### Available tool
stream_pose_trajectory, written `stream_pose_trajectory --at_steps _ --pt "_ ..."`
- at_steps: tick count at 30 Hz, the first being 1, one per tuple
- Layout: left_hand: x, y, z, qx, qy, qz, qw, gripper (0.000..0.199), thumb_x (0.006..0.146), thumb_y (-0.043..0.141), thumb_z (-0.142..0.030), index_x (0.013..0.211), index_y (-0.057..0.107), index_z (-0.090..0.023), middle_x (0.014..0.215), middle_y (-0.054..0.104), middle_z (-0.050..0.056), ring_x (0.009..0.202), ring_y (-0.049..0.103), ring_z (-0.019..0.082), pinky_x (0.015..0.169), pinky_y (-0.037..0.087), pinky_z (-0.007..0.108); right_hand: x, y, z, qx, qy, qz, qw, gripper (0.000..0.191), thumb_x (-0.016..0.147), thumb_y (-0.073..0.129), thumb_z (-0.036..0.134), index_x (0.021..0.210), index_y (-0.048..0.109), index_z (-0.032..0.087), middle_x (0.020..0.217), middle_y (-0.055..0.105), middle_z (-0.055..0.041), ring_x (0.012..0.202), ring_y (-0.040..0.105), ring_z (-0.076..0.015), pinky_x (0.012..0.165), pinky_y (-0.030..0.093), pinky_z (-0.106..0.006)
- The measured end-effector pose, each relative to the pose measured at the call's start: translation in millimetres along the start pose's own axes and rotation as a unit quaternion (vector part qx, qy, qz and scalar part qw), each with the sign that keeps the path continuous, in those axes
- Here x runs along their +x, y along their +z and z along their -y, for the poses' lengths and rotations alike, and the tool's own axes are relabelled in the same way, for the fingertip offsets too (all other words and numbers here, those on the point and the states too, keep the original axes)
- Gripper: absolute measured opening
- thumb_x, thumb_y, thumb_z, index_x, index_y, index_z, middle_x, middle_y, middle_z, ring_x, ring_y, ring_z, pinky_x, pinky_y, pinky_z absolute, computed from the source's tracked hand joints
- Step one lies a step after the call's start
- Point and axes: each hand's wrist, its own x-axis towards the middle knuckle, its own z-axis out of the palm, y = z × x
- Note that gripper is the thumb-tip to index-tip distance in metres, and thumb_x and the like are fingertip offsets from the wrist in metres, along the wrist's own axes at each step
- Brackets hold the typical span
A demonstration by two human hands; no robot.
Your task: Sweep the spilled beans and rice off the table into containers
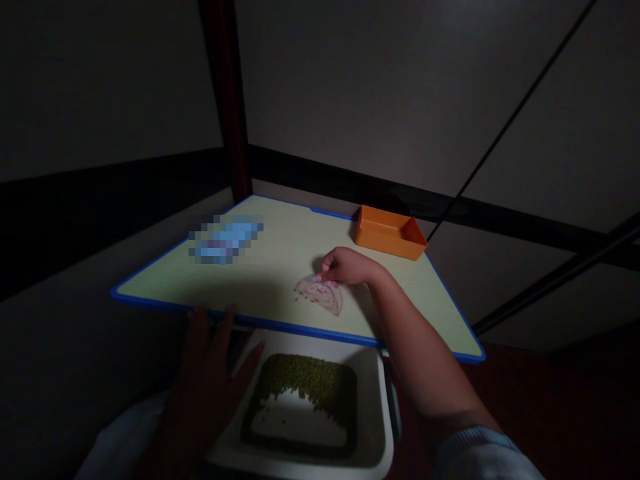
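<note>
A pink protractor (325,297) lies on the pale table (280,247), right hand (349,265) at its far edge.
Right fingers bunch together, gripping or not I cannot tell; left hand (210,360), fingers apart, is beside a white basin (373,407) of green grains (313,375).

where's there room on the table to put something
The table has bare room between the blurred blue item and orange box, and between that box and the right forearm. Crowded: protractor, dark specks, right hand.

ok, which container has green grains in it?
The white rectangular tub by the near edge of the pale, blue-edged table; the orange rectangular box stands on that table.
</note>
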Motion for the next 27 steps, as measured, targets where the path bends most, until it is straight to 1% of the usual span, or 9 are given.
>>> stream_pose_trajectory --at_steps 2,5,9,11,17,19,22,25,27 --pt "0 1.2 1 0.002 0.001 -0.007 1.0 0.089 0.084 0.035 -0.061 0.147 0.041 0.001 0.167 0.008 0.03 0.156 0.004 0.037 0.124 0.013 0.054 -2 -2 -2 0.024 -0.013 0.0 1.0 0.026 0.082 0.066 0.032 0.062 0.061 0.015 0.054 0.05 0.0055 0.056 0.04 -0.0085 0.06 0.03 -0.024" --pt "-1 2.8 4 0.003 0.008 -0.019 1.0 0.086 0.085 0.035 -0.061 0.147 0.042 -0.001 0.167 0.009 0.029 0.156 0.005 0.036 0.124 0.014 0.055 -8 -10 -8 0.031 -0.005 0.001 0.999 0.027 0.079 0.066 0.032 0.06 0.058 0.016 0.052 0.047 0.0067 0.053 0.038 -0.0078 0.059 0.029 -0.025" --pt "0 1.9 3 0.008 0.005 -0.009 1.0 0.088 0.085 0.033 -0.063 0.147 0.043 0.0 0.167 0.009 0.03 0.156 0.005 0.037 0.124 0.016 0.055 -16 -22 -17 0.027 0.027 0.058 0.998 0.026 0.077 0.069 0.034 0.061 0.059 0.016 0.048 0.045 0.0077 0.05 0.039 -0.0075 0.057 0.028 -0.025" --pt "0 1.0 2 0.008 0.001 -0.003 1.0 0.089 0.085 0.033 -0.064 0.147 0.043 -0.001 0.167 0.009 0.03 0.156 0.005 0.036 0.124 0.016 0.055 -17 -24 -19 0.024 0.036 0.074 0.996 0.025 0.077 0.07 0.033 0.061 0.06 0.016 0.047 0.045 0.0077 0.049 0.039 -0.0074 0.056 0.028 -0.025" --pt "0 0.5 -1 0.007 0.006 -0.015 1.0 0.087 0.085 0.035 -0.059 0.145 0.044 0.003 0.165 0.012 0.033 0.156 0.005 0.036 0.123 0.017 0.058 -14 -18 -13 0.05 0.028 0.126 0.99 0.023 0.078 0.07 0.027 0.06 0.059 0.016 0.047 0.048 0.0078 0.048 0.04 -0.0067 0.055 0.03 -0.024" --pt "0 1.1 0 0.007 0.007 -0.013 1.0 0.088 0.084 0.035 -0.06 0.145 0.044 0.003 0.165 0.012 0.033 0.156 0.005 0.037 0.122 0.017 0.058 -13 -15 -9 0.05 0.029 0.132 0.99 0.022 0.078 0.069 0.024 0.06 0.059 0.016 0.046 0.046 0.0088 0.047 0.039 -0.0062 0.055 0.03 -0.024" --pt "0 2.7 3 0.008 0.016 -0.029 0.999 0.086 0.084 0.036 -0.061 0.146 0.045 0.0 0.166 0.013 0.031 0.156 0.007 0.036 0.123 0.017 0.057 -13 -13 -5 0.034 0.043 0.134 0.989 0.022 0.079 0.068 0.02 0.06 0.059 0.016 0.044 0.045 0.0095 0.045 0.038 -0.006 0.055 0.029 -0.024" --pt "0 4.2 6 0.006 0.022 -0.027 0.999 0.084 0.086 0.037 -0.061 0.147 0.043 -0.004 0.167 0.012 0.028 0.156 0.007 0.035 0.123 0.018 0.057 -14 -15 -6 0.008 0.062 0.113 0.992 0.022 0.08 0.069 0.022 0.061 0.06 0.016 0.045 0.046 0.0087 0.046 0.039 -0.0068 0.054 0.03 -0.024" --pt "0 5.4 7 0.007 0.03 -0.029 0.999 0.084 0.086 0.037 -0.061 0.147 0.043 -0.002 0.167 0.012 0.029 0.155 0.008 0.036 0.122 0.019 0.058 -14 -17 -8 -0.009 0.071 0.096 0.993 0.022 0.08 0.07 0.023 0.061 0.061 0.016 0.046 0.048 0.0079 0.047 0.041 -0.0075 0.054 0.03 -0.025"
